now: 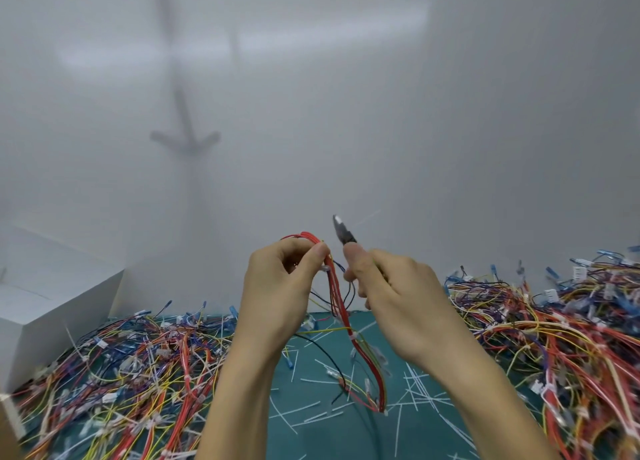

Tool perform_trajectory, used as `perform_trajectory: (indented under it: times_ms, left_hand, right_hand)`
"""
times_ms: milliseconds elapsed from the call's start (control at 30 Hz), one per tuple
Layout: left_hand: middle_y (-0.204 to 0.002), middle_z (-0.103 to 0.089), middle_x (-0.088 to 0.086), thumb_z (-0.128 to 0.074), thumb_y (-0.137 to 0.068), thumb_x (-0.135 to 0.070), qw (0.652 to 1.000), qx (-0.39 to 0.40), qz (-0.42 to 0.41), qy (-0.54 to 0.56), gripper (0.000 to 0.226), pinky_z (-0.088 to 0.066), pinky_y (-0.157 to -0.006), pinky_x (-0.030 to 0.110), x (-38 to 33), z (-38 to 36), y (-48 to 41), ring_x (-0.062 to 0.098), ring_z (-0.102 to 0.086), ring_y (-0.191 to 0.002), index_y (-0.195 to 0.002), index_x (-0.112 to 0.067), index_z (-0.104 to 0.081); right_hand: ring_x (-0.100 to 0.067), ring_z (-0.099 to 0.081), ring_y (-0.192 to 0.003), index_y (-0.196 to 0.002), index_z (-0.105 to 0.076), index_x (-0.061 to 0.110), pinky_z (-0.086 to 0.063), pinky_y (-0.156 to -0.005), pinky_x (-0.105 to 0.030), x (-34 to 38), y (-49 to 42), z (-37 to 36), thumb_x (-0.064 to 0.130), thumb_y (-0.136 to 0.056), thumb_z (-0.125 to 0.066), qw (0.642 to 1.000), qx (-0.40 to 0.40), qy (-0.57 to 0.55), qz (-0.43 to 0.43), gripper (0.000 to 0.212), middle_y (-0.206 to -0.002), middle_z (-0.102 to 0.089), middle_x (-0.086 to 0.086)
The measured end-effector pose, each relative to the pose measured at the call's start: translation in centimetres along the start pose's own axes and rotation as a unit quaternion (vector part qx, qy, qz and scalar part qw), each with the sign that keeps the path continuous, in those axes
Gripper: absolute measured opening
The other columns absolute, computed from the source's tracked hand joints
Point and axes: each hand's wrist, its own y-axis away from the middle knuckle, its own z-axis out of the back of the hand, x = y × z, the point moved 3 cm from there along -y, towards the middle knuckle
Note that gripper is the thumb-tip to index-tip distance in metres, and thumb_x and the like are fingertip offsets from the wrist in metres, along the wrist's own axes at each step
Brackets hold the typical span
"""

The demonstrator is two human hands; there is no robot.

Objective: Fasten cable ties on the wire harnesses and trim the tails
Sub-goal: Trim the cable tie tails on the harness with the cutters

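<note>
White wall fills the view behind your green counter (pixel 346 435). Your left hand (pixel 277 286) pinches the red wire harness (pixel 341 307) near its top bend, thumb against curled fingers, just above a white cable tie (pixel 325 269). The harness hangs toward 6 o'clock and its lower end lies on the counter. Your right hand (pixel 391 293), at 3 o'clock of the harness, is wrapped around the cutters (pixel 343 231); their tip points to 12 o'clock, apart from the wires. One harness pile (pixel 121 373) lies at 9 o'clock, another pile (pixel 554 338) at 3 o'clock, cut tails (pixel 419 387) between them, and a white box (pixel 52 303) at 10 o'clock.
</note>
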Motion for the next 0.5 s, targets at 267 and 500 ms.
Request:
perform_trajectory:
  times_ms: [267,500]
  left_hand:
    - [-0.072,-0.066,-0.017,-0.061,-0.095,-0.026,0.997,-0.022,-0.017,-0.072,0.019,-0.044,-0.066,0.021,0.16,0.15,-0.14,0.0,-0.053,-0.064,-0.079,-0.021,-0.069]
    - [-0.073,-0.067,-0.009,-0.063,-0.094,-0.024,0.997,0.0,-0.046,-0.065,0.019,-0.041,-0.061,0.014,-0.26,0.07,-0.01,0.012,-0.057,-0.068,-0.076,-0.021,-0.068]
  right_hand:
    - [-0.016,-0.05,-0.065,-0.071,-0.047,0.023,-0.034,-0.057,-0.033,-0.27,0.36,0.03,0.067,-0.097,-0.02,0.985,0.041,0.167,-0.01,0.058,-0.068,-0.051,0.005]
    - [-0.015,-0.048,-0.063,-0.069,-0.045,0.022,-0.032,-0.054,-0.034,-0.08,0.32,0.01,0.067,-0.096,-0.019,0.986,0.031,0.165,-0.001,0.058,-0.066,-0.05,0.004]
